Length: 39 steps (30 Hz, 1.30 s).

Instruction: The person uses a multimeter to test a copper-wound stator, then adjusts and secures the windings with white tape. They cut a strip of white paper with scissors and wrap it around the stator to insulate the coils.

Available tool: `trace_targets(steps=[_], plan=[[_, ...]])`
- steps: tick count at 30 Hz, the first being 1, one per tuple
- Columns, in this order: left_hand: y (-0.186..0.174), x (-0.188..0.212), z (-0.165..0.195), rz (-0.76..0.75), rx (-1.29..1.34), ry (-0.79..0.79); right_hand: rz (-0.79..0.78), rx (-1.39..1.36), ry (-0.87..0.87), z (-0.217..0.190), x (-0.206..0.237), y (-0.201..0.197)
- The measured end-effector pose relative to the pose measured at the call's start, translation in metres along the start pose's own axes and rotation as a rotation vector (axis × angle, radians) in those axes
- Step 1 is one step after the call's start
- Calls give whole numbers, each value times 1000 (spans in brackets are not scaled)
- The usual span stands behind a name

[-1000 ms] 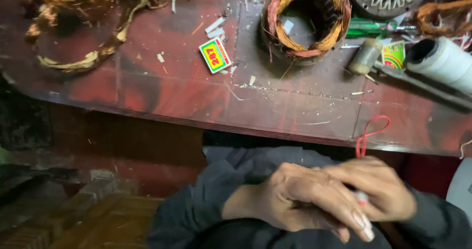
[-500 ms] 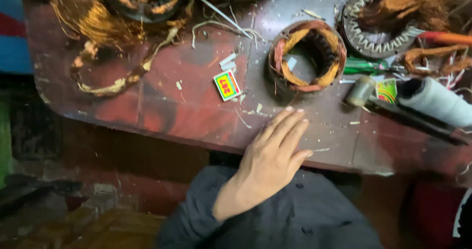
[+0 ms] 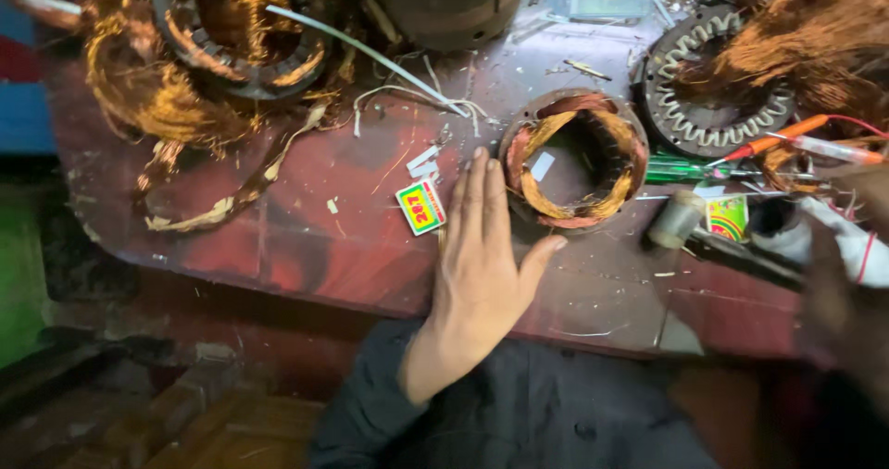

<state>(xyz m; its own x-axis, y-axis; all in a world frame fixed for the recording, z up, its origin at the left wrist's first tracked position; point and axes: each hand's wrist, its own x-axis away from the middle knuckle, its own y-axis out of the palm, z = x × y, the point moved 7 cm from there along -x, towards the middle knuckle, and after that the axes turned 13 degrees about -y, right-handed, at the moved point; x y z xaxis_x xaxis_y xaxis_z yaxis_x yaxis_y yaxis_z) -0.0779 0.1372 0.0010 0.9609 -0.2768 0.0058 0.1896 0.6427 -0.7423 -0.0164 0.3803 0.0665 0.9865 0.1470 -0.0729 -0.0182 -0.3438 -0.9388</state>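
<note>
One flat left hand (image 3: 477,265), fingers spread, empty, rests on the red bench near its front edge, just beside the round copper-wound stator (image 3: 574,159); approach it gently, sparing the windings.

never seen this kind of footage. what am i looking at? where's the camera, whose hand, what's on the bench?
The single view comes from a camera worn on a person's head, looking down at a worn dark-red workbench. The left hand lies flat and open on it, holding nothing, between a small bright matchbox-like packet and a round motor stator wound with copper wire. The right hand is a blur at the right edge; its grip cannot be told. Around lie loose copper coils, another toothed stator ring and an orange-handled tool.
</note>
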Motion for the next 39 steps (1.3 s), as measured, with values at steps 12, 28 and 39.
trace_targets(steps=[12,28,39], plan=[[3,-6,1,-78,272,-97,218,-291,0,-18,-43,42],[-34,26,-25,-197,268,-51,414,-1087,354,-52,47,106],[-22,35,-43,-215,513,-71,278,-1161,301,-63,76,123]])
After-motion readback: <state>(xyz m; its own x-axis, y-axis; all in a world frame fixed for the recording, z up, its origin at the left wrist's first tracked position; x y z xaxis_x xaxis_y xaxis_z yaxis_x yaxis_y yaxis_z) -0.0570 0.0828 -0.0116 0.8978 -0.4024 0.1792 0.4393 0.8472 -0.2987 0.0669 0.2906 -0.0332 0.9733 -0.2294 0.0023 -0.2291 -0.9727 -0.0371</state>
